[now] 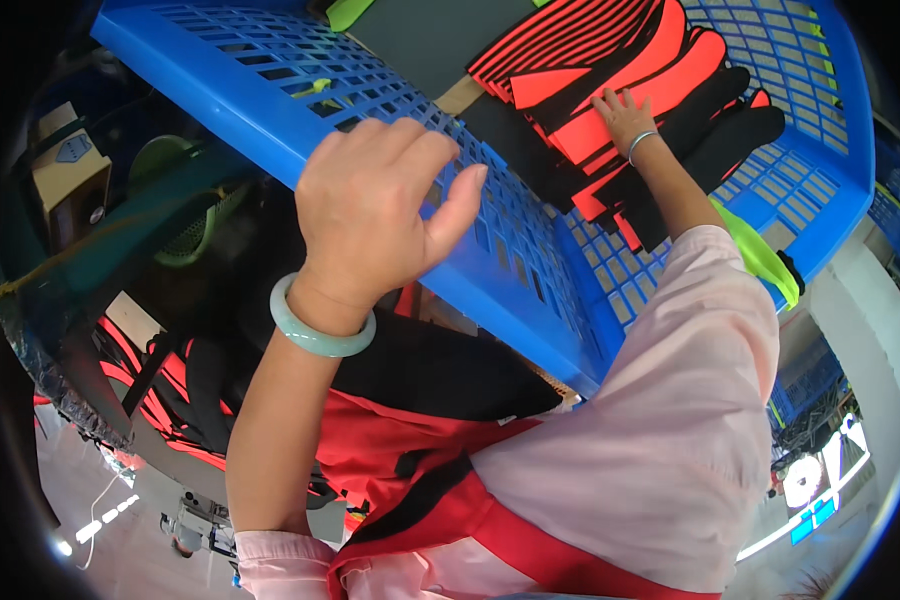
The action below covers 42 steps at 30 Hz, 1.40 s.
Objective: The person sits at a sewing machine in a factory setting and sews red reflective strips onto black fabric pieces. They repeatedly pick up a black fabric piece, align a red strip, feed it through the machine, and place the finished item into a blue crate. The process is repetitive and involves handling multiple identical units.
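Observation:
My right hand lies with spread fingers on a stack of black and bright orange-red cut fabric pieces. The pieces overlap in a fanned row inside a blue plastic basket with latticed walls. My left hand, with a pale green bangle on the wrist, is at the basket's near rim. Its fingers are curled, and the thumb sticks out to the right. Those fingertips are hidden behind the hand, so I cannot tell whether it grips the rim.
A lime-green piece hangs over the basket's right edge. A dark grey sheet lies in the basket beside the stack. To the left are a cardboard box and more black and red pieces. A white machine stands lower left.

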### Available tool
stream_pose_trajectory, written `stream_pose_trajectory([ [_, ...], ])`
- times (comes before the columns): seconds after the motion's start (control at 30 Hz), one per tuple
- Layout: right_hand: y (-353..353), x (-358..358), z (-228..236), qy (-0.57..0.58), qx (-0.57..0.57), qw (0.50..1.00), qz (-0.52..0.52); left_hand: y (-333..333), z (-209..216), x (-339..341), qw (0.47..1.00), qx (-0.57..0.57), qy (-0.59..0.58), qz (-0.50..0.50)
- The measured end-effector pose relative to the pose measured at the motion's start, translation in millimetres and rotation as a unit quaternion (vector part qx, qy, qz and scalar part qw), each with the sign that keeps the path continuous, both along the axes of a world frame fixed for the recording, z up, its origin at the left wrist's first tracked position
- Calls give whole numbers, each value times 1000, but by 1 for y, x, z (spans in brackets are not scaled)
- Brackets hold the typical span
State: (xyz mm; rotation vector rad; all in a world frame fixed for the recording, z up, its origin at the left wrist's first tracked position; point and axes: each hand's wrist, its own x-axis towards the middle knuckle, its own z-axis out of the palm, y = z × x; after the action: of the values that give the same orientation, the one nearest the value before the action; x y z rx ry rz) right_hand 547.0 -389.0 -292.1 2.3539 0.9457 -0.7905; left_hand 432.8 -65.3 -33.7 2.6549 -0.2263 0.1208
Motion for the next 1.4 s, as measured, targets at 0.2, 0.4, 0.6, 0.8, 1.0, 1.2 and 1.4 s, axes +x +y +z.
stream_pose_trajectory([
  [0.2,79,-59,19,100,56,990,79,-1,-7,0,999,9,-37,-1],
  [0.4,74,-169,-78,185,-120,936,275,0,-1,2,1000,-1,2,-16],
  [0.6,49,-155,-89,182,-212,916,288,2,-4,-3,1000,-8,-23,-12],
  [0.8,29,-159,-88,150,-236,903,326,-3,-11,-10,999,-2,-41,-7],
  [1.0,24,-146,-69,133,-184,929,292,-17,-16,-23,998,12,-62,-8],
  [1.2,51,-105,3,253,224,927,-165,-12,-1,-16,998,-47,-47,-19],
  [1.4,77,-67,112,274,467,784,-304,11,-9,-22,996,-41,-75,-30],
])
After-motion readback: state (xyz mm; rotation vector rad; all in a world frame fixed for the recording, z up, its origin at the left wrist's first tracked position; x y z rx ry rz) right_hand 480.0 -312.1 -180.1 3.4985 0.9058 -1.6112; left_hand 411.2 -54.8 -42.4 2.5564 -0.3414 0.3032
